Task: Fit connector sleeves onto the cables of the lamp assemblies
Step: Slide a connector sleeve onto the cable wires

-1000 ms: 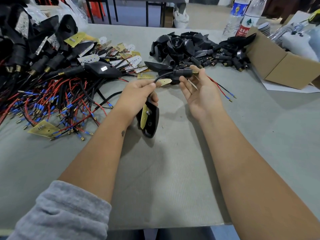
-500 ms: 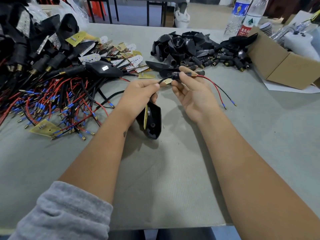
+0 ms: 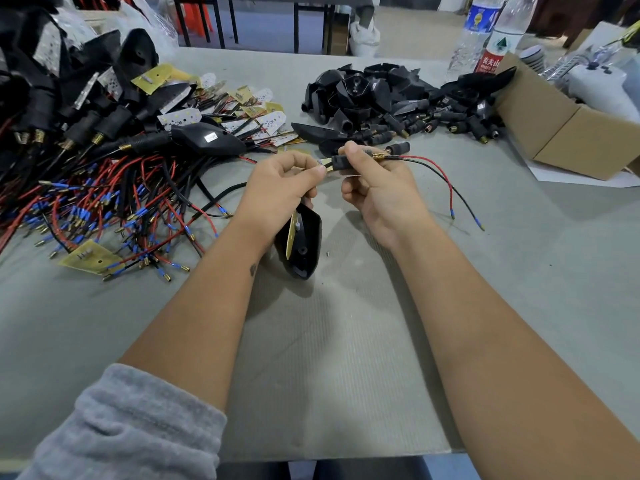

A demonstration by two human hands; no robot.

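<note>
Near the centre of the frame, both forearms are extended forward over the grey table (image 3: 346,358), wrists turned inward. A black connector sleeve (image 3: 341,162) is pinched between thumb and curled fingers of the right hand (image 3: 379,194); a brass spring tip and a red and black wire pair (image 3: 446,183) are seen leaving it toward the right. The left hand (image 3: 282,188) is closed on the cable just left of the sleeve, and a black lamp housing (image 3: 302,242) hangs below it. At upper right, two water bottles (image 3: 491,39) are seen; a red label carries Chinese characters that cannot be read with certainty. A grey sleeve (image 3: 131,427) is pushed up at lower left
</note>
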